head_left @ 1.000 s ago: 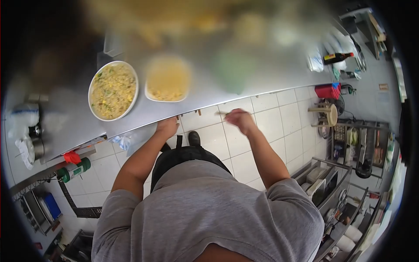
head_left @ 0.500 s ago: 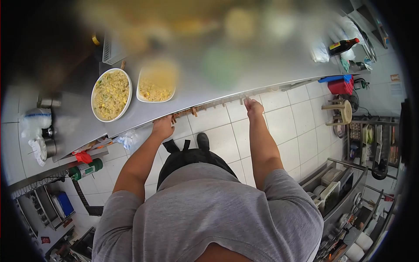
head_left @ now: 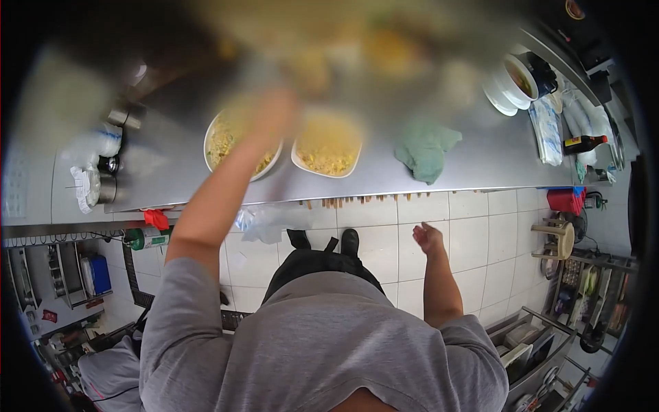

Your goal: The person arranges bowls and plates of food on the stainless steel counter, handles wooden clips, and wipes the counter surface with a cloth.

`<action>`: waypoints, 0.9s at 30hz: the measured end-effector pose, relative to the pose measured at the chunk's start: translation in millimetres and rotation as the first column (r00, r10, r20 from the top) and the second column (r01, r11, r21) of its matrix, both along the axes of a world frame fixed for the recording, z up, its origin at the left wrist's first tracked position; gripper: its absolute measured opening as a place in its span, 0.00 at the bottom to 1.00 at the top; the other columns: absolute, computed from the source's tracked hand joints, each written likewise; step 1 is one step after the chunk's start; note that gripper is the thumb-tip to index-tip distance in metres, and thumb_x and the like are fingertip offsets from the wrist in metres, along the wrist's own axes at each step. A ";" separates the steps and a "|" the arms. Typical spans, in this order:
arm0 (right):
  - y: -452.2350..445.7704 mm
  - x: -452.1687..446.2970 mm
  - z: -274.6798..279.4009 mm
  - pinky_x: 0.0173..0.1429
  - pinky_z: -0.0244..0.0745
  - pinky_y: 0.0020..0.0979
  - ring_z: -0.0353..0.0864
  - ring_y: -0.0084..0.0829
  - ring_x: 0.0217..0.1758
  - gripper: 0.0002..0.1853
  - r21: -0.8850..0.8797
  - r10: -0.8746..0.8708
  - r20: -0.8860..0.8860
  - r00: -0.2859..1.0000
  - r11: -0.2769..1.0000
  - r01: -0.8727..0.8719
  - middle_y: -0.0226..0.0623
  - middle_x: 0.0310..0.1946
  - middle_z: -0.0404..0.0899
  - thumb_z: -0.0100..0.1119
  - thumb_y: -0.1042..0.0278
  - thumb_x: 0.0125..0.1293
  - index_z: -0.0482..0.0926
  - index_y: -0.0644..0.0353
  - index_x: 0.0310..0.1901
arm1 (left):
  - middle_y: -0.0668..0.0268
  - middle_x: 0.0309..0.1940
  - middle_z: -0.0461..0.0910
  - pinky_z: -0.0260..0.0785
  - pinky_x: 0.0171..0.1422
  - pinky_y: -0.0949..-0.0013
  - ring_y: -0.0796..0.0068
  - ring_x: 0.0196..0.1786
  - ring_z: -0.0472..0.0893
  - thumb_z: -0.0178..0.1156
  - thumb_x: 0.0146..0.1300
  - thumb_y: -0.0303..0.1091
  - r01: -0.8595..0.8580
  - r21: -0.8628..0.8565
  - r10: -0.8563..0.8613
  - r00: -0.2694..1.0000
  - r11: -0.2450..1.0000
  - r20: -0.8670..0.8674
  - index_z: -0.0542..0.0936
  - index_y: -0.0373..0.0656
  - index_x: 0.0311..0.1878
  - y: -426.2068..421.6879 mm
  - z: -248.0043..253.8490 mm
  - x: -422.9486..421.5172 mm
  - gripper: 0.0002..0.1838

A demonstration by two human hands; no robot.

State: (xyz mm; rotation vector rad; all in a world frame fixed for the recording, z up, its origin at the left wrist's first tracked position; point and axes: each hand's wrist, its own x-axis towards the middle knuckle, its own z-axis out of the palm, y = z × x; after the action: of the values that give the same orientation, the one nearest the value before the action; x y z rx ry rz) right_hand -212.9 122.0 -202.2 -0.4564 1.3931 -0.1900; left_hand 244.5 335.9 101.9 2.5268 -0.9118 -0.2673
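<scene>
My left hand [head_left: 278, 110] is stretched far forward over the steel counter, blurred by a smear on the view, so its fingers cannot be made out. The left forearm crosses above an oval white dish of fried rice [head_left: 223, 141], hiding part of it. To the right of that arm sits a squarish white bowl of fried rice [head_left: 326, 154]. My right hand [head_left: 428, 237] hangs over the floor in front of the counter edge, fingers apart, with nothing in it. A green cloth [head_left: 425, 152] lies on the counter beyond it.
A white pot [head_left: 511, 82] and a dark bottle with a red cap [head_left: 583, 143] stand at the right. Metal containers [head_left: 106, 187] are at the left. A stool [head_left: 564, 240] and racks stand on the right. A plastic bag [head_left: 264, 223] hangs under the counter.
My left hand has left the counter's front edge and reached forward over the dishes. My right hand has moved back from the edge and opened. The view has turned, bringing the cloth into sight.
</scene>
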 end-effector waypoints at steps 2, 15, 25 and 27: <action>25.5 12.6 14.3 0.45 0.76 0.37 0.77 0.36 0.39 0.15 -0.028 0.036 -0.012 0.999 0.999 -0.037 0.41 0.37 0.76 0.53 0.74 0.63 0.70 0.63 0.52 | 0.56 0.35 0.82 0.74 0.44 0.58 0.56 0.40 0.82 0.54 0.57 0.31 -0.033 0.274 -0.038 0.968 0.961 0.250 0.82 0.43 0.38 -7.1 -47.9 83.2 0.09; 95.2 58.6 82.5 0.48 0.77 0.35 0.79 0.33 0.41 0.13 -0.203 0.208 -0.073 0.975 0.954 -0.219 0.38 0.38 0.79 0.51 0.73 0.62 0.71 0.61 0.49 | 0.50 0.40 0.81 0.73 0.48 0.56 0.52 0.45 0.80 0.52 0.56 0.26 0.321 0.197 -0.373 0.854 0.926 0.362 0.79 0.37 0.42 -51.6 -78.5 93.6 0.12; 107.1 92.3 138.9 0.42 0.75 0.29 0.80 0.29 0.38 0.16 -0.337 0.397 -0.041 0.917 0.859 -0.387 0.39 0.37 0.80 0.53 0.74 0.60 0.72 0.66 0.51 | 0.49 0.43 0.78 0.71 0.48 0.54 0.50 0.46 0.78 0.54 0.56 0.27 0.489 0.274 -0.542 0.823 0.828 0.169 0.75 0.42 0.46 -51.9 -94.7 97.6 0.13; 105.2 98.4 152.7 0.42 0.75 0.29 0.80 0.29 0.38 0.16 -0.367 0.414 -0.030 0.910 0.842 -0.395 0.39 0.37 0.80 0.53 0.74 0.60 0.73 0.66 0.51 | 0.50 0.43 0.77 0.71 0.48 0.54 0.51 0.47 0.78 0.54 0.56 0.27 0.535 0.253 -0.586 0.779 0.806 0.223 0.76 0.43 0.45 -50.5 -96.2 96.3 0.12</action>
State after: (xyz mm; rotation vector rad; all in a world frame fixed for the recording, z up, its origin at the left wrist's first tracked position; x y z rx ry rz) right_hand -114.5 227.2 -49.4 -1.0419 1.1792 -0.1124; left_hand 340.8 285.4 5.7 2.4161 -1.8461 -0.1565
